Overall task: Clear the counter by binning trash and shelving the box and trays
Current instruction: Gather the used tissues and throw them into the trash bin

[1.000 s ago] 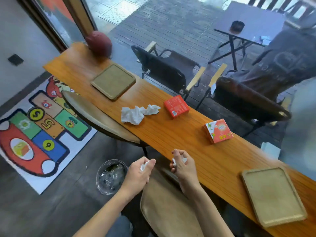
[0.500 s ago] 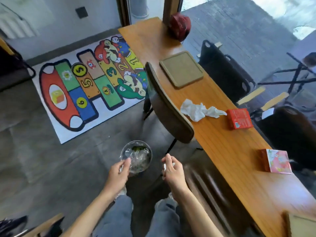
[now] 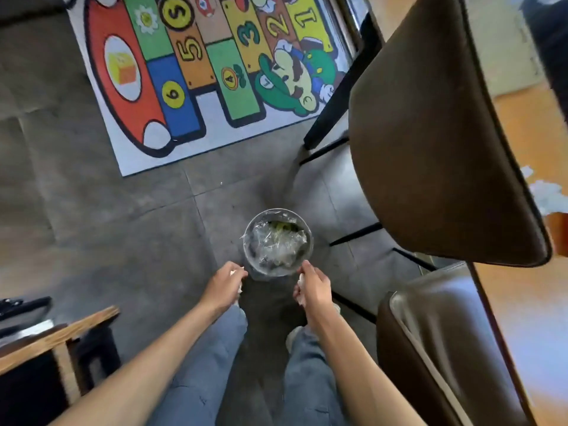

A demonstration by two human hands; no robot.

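Head cam looks straight down: left hand (image 3: 223,284) and right hand (image 3: 313,285) are each curled tight around a small white tissue scrap. Both hover at the near rim of the bin (image 3: 278,241) on the floor, one on each side.

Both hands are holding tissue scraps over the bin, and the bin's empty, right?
Not empty. The head view shows the bin lined with clear plastic and already holding crumpled wrap and something green. The left hand and right hand do each hold a white tissue scrap at its rim.
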